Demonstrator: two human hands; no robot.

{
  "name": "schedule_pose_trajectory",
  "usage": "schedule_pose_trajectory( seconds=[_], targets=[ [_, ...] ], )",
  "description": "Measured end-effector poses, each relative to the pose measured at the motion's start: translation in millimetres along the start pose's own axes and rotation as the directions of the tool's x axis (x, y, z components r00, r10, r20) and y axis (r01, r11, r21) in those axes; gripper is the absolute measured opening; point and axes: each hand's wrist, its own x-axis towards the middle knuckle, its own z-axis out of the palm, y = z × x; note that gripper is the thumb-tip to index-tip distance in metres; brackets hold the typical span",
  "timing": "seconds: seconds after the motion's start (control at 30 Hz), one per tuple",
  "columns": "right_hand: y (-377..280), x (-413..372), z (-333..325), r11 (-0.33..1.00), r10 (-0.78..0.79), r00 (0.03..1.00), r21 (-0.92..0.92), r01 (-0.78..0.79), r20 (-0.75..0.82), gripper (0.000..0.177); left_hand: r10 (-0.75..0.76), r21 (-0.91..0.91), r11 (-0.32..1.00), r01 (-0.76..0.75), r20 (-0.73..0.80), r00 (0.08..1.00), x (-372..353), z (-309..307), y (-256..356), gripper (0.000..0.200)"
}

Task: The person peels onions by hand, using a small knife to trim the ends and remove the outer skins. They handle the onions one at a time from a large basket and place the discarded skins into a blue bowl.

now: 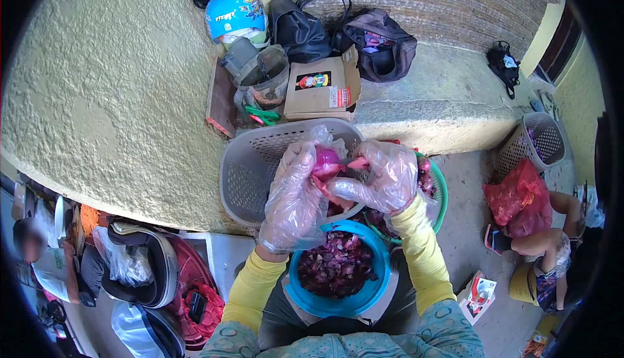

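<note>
Kneeling-height view took in, largest first, the grey basket (244,176) just behind the grip, the blue bowl (364,296) of purple peels (335,267) directly beneath it, and the green bowl (442,195) to its right. Held a red onion (327,163) between left hand (296,195) and right hand (383,176), both closed on it through loose plastic gloves. Judged light, firm, slick under film; skin papery, best pinched at the ends.

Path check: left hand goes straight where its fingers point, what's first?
Likely the grey perforated plastic basket beyond the gloved left hand, which holds a purple onion; it may pass above, depth unclear.
</note>
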Motion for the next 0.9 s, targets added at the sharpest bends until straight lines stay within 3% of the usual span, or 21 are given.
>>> schedule_pose_trajectory(
  seconds=[0.1,0.27,0.43,0.5,0.7,0.9],
  targets=[
    [3,0,2,1.0,-0.019,1.0,-0.021,0.018,-0.021,0.061,0.014,0.118,0.993,-0.022,0.072,0.997,1,-12,-2,0.041],
    [3,-1,0,0.999,-0.007,1.0,-0.045,0.008,0.017,0.06,-0.022,0.03,0.999,0.02,0.075,0.997,-2,-1,-1,0.038],
    [3,-1,0,0.999,0.009,0.999,0.043,-0.011,0.039,0.057,-0.029,-0.025,0.999,0.029,0.025,0.999,-2,-3,-2,0.035],
    [2,0,0,0.997,0.022,0.999,0.077,-0.025,0.036,0.055,-0.068,-0.034,0.997,0.071,0.075,0.995,-2,-6,-1,0.034],
    [0,-1,-4,0.991,0.074,0.992,0.104,-0.085,0.105,0.048,-0.04,0.048,0.998,0.033,0.162,0.986,0,-12,-1,0.033],
    [2,-3,-5,0.983,0.126,0.973,0.111,-0.149,0.195,0.047,-0.018,0.057,0.998,0.013,0.089,0.996,-1,1,1,0.031]
  ],
)
